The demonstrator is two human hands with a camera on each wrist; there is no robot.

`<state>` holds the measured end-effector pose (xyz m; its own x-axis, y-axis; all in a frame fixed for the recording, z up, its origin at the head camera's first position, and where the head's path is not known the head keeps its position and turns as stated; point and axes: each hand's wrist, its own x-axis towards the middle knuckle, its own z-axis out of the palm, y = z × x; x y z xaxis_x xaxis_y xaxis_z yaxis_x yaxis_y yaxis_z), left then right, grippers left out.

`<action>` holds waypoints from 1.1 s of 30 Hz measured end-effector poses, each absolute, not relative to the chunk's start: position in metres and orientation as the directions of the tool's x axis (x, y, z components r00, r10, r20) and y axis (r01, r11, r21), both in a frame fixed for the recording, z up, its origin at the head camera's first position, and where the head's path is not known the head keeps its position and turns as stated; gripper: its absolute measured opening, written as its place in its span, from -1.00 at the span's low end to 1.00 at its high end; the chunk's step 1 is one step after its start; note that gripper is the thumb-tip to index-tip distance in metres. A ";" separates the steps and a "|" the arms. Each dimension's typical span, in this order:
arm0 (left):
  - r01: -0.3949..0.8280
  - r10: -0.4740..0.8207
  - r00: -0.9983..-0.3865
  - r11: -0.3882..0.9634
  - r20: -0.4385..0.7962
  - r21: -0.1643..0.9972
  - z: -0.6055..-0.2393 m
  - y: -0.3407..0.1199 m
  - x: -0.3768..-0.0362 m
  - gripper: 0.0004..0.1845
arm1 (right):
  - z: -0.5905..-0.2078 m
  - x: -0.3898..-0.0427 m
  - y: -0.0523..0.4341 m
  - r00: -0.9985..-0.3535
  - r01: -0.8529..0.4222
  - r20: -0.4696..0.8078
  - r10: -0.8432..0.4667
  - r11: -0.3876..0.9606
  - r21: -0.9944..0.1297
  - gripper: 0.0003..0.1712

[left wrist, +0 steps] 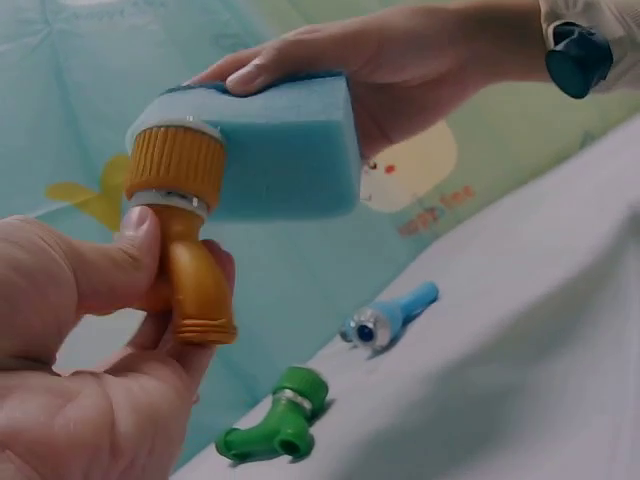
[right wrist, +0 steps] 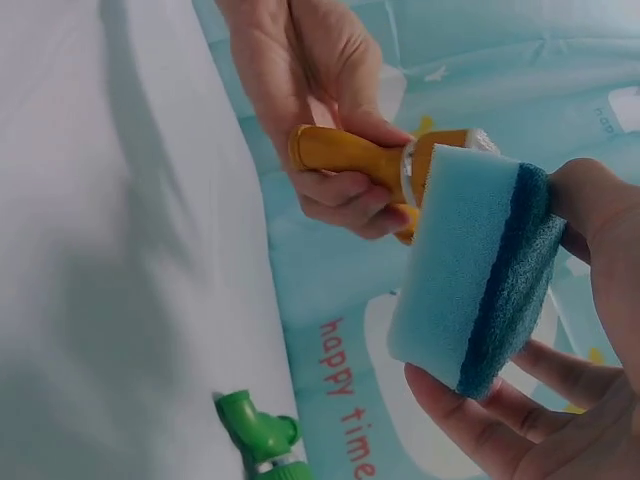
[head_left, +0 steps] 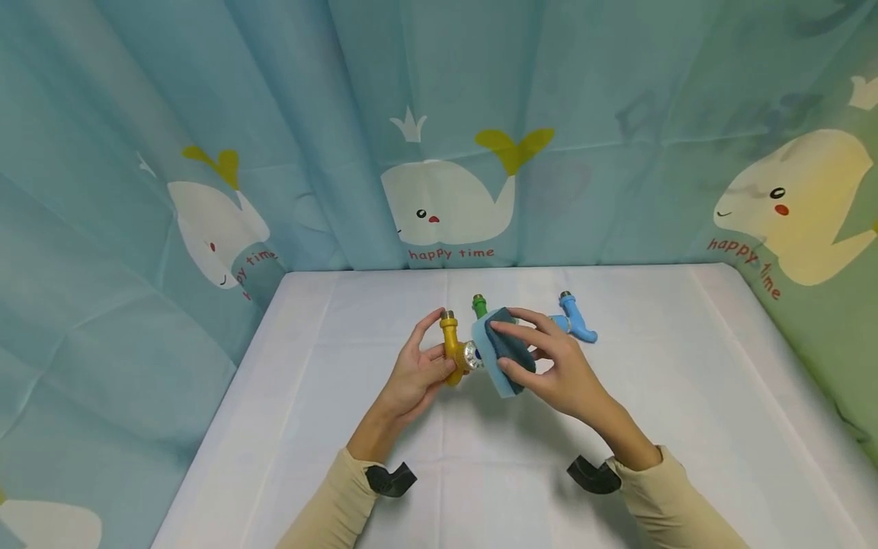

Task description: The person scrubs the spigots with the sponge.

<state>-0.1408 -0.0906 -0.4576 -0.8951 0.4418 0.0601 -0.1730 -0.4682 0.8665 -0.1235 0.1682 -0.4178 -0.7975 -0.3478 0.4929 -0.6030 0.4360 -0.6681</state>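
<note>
So mid-frame, just above the white table, my left hand is curled around the yellow tap. My right hand pinches the blue sponge flat against its knob end. The green tap and blue tap lie just behind.

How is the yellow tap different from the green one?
The yellow tap is gripped in the left hand above the table, while the green tap lies on the white table with no hand on it. A blue sponge, held by the right hand, presses against the yellow tap's knob end; nothing touches the green tap. They differ in colour. Both share the same bent shape with a silvery ring.
</note>
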 end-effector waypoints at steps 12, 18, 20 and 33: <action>0.047 0.332 -0.935 -0.239 0.127 0.970 -0.456 -0.093 -0.141 -0.08 | -0.406 -0.123 0.171 -0.736 -0.677 0.518 -0.436 0.458 -0.577 -0.42; 0.160 0.340 -0.918 -0.152 0.204 0.975 -0.450 -0.092 -0.142 -0.12 | -0.394 -0.126 0.175 -0.730 -0.679 0.447 -0.517 0.479 -0.556 -0.48; 0.194 0.352 -0.907 -0.134 0.230 0.972 -0.449 -0.093 -0.143 -0.14 | -0.392 -0.126 0.176 -0.739 -0.666 0.397 -0.544 0.507 -0.546 -0.50; 0.213 0.423 -0.869 -0.149 0.258 0.965 -0.453 -0.097 -0.142 -0.17 | -0.397 -0.124 0.174 -0.782 -0.602 0.306 -0.543 0.529 -0.598 -0.50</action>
<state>-0.1425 -0.0972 -0.4533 -0.8690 0.4226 0.2575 0.2135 -0.1494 0.9655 -0.1239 0.1742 -0.3971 -0.7821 -0.5426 0.3064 -0.6016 0.5291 -0.5985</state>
